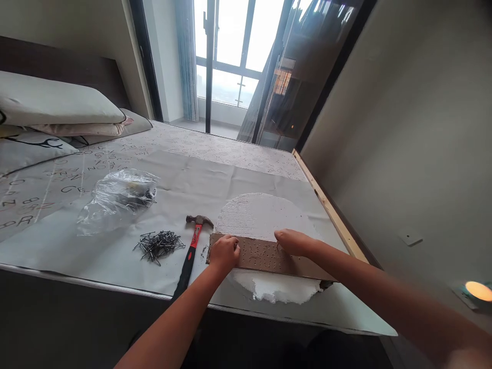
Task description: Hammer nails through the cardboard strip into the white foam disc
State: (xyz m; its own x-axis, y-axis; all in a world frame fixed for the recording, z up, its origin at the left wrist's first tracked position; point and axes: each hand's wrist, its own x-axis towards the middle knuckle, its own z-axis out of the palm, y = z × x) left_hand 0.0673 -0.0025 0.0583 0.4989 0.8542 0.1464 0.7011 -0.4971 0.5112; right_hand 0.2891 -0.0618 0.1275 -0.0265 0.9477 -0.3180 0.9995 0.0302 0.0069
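A brown board [261, 254] dotted with many small holes or nail points lies across a round white foam piece [261, 209] with a ragged near edge. My left hand [225, 252] is closed over the board's left end, fingers curled at its far edge. Over the middle of the board, my right hand [291, 242] pinches what looks like a thin nail, its tip pointing down at the surface. Left of the board lies a claw hammer [195, 237] with a red and black handle. Beside it sits a pile of dark nails [159, 246].
A crumpled clear plastic bag [119, 197] with dark contents rests on the sheet-covered mattress [184, 171]. Pillows [57, 100] are stacked at the far left. A wooden rail [330, 207] runs along the right side by the wall. Glass doors [234, 66] stand beyond.
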